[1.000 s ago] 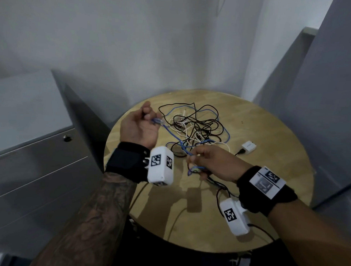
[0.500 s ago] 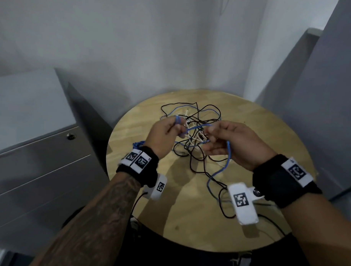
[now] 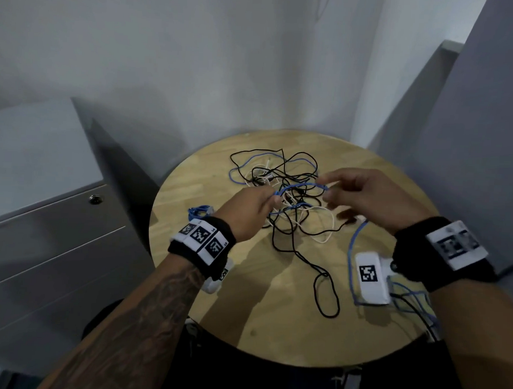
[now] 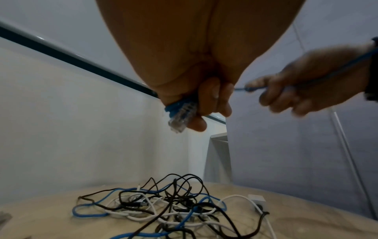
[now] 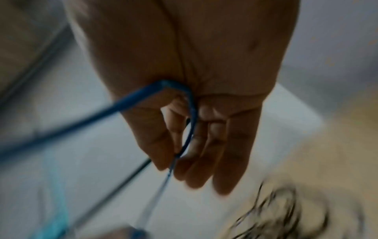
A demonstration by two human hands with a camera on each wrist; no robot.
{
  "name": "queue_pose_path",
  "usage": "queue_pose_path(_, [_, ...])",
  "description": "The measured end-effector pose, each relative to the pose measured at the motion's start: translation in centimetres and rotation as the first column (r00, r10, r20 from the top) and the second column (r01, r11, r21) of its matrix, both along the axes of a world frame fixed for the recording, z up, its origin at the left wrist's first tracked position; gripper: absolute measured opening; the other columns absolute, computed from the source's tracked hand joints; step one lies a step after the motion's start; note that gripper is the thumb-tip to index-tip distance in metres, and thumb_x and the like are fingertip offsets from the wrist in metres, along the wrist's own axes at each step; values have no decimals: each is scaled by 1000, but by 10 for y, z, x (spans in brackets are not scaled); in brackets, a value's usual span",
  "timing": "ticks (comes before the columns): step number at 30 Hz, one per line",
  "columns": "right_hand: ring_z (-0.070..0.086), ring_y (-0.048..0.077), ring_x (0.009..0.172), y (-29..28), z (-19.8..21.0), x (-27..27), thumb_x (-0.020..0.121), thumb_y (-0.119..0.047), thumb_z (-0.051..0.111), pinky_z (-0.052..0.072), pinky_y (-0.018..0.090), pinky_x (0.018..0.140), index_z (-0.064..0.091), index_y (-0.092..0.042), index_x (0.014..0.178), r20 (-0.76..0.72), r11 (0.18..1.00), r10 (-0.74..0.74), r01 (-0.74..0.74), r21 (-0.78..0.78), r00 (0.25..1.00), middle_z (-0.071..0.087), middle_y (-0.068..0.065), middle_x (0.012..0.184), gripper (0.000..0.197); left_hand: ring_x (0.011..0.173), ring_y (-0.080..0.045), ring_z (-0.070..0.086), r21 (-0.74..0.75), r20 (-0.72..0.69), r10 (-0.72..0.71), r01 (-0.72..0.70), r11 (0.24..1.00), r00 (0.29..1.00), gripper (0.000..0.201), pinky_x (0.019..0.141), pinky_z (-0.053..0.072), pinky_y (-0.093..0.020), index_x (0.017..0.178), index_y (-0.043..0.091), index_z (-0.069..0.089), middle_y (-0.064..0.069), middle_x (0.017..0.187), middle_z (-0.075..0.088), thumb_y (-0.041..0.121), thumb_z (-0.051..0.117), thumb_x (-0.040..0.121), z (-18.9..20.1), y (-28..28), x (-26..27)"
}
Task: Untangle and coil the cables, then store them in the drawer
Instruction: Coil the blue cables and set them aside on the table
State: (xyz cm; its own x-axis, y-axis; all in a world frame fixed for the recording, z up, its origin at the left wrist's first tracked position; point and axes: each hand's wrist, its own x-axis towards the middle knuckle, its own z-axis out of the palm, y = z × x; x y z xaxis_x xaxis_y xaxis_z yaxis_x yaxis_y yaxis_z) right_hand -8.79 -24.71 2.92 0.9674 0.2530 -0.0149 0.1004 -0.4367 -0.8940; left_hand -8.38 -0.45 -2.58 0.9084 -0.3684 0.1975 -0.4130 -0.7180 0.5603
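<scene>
Since the earlier frame the hands have drawn apart. Left hand [image 4: 196, 90] clamps the blue cable [image 3: 300, 185] at its plug [image 4: 181, 116]; right hand [image 3: 365, 198] pinches it further along (over the tangle [image 3: 281, 189] on the table [image 3: 274, 326]). Step: coiling blue; next, a loop passed leftward, likely.

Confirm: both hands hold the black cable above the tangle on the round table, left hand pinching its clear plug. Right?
Wrong colour. Both hands hold the blue cable, not a black one. The left wrist view shows the left hand pinching its clear plug, and the right wrist view shows the blue line pinched in the right hand. The rest stands: tangle on the round table.
</scene>
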Motion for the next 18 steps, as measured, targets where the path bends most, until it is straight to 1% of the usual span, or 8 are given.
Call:
queue_pose_path(2, [63,14,95,0,-10,2,89,-12,69,46,27,83,75,-26,106,362,901,37,125,-415,932,72,-4,101,22,79,-26,56,3,-23,-12,13,1000,1000,39,71,46,-38,92,10,62,-10,85,63,35,35,104,-1,-3,-2])
queue_pose_path(3, [63,16,101,3,-14,1,88,-15,69,45,29,89,74,-27,108,454,860,86,164,-484,887,72,-6,107,23,80,-25,57,-33,-37,-18,16,999,999,39,73,48,-39,91,11,64,-10,87,64,34,35,104,-2,-4,-3])
queue_pose_path(6, [65,20,97,17,-20,-3,91,-19,65,49,36,89,65,-25,119,495,914,75,139,-380,865,72,-7,102,29,70,-20,54,-243,-119,-56,26,970,991,36,66,49,-36,78,21,61,-6,77,58,32,38,104,-2,-9,-5])
queue_pose_path(10, [70,16,67,27,-21,-1,98,-11,49,47,27,57,56,-26,112,418,962,-66,168,-213,906,65,-2,87,22,48,-14,42,-572,-328,-186,-38,819,926,36,53,41,-28,77,12,57,5,55,41,24,38,105,2,-16,-11])
queue_pose_path(12, [66,17,52,23,-21,5,96,-2,43,44,22,48,51,-24,117,263,983,-180,180,25,948,63,2,83,32,42,-9,33,-757,-419,-354,-106,645,836,38,53,43,-27,75,9,55,7,50,33,24,37,104,6,-16,-13])
queue_pose_path(14, [52,12,47,18,-22,10,94,1,43,41,23,44,52,-21,111,188,971,-228,210,110,955,61,4,76,30,40,-6,29,-893,-424,-535,-239,382,731,37,51,45,-24,72,12,55,8,48,30,27,38,101,13,-12,-12])
queue_pose_path(16, [44,6,46,16,-28,11,97,-6,49,38,21,46,56,-23,98,229,982,-150,171,-75,962,64,4,71,18,40,-5,30,-931,-316,-650,-357,73,691,32,53,45,-21,74,13,54,9,49,32,28,39,98,21,-7,-10])
queue_pose_path(18, [45,1,46,26,-36,4,100,-16,54,37,20,50,62,-26,93,194,969,29,20,-247,981,67,1,68,14,43,-6,34,-901,-242,-619,-410,-144,748,26,63,45,-21,81,11,54,8,53,36,22,38,98,26,-1,-6])
